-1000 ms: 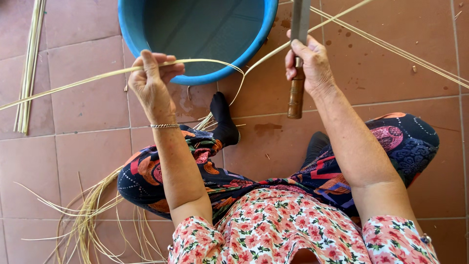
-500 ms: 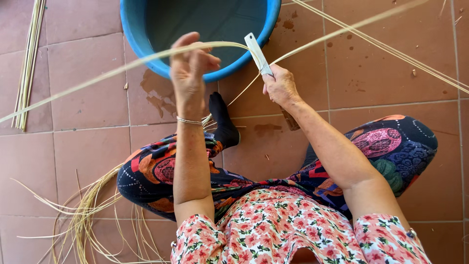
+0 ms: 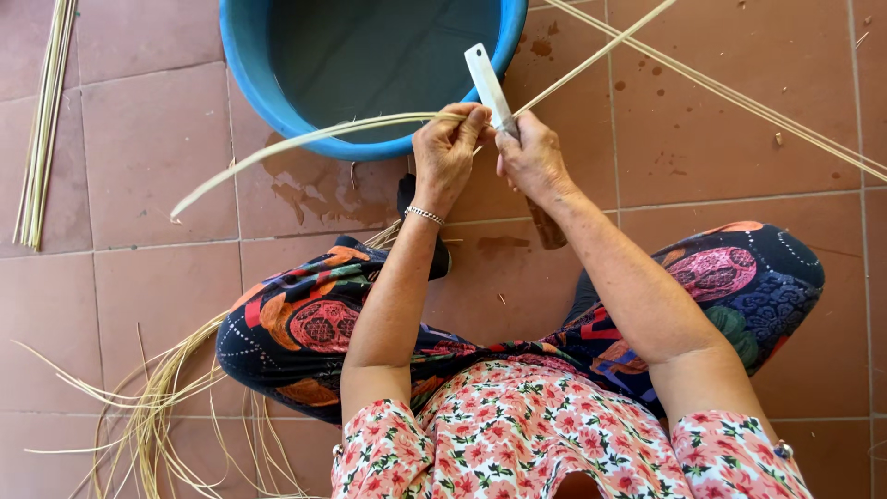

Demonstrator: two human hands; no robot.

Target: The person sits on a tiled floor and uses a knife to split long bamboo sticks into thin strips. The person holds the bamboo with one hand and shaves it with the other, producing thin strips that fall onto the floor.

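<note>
My left hand (image 3: 447,146) pinches a long pale cane strip (image 3: 305,140) that bows out to the left over the tiles. My right hand (image 3: 530,159) grips a knife (image 3: 488,85) with a wooden handle, its flat blade pointing up and away toward the tub. Both hands meet just in front of the blue tub (image 3: 249,65), with the blade laid against the strip where another length of it (image 3: 601,55) runs off to the upper right. A bracelet sits on my left wrist.
The blue tub holds dark water, with wet patches on the terracotta tiles beside it. A bundle of cane sticks (image 3: 42,120) lies at the far left. Loose thin shavings (image 3: 157,407) pile by my left knee. More long strips (image 3: 739,92) cross the upper right.
My hands have come together in front of the tub. The knife swung from hanging handle-down at the right to blade-up against the strip, and the strip's left end dropped lower.
</note>
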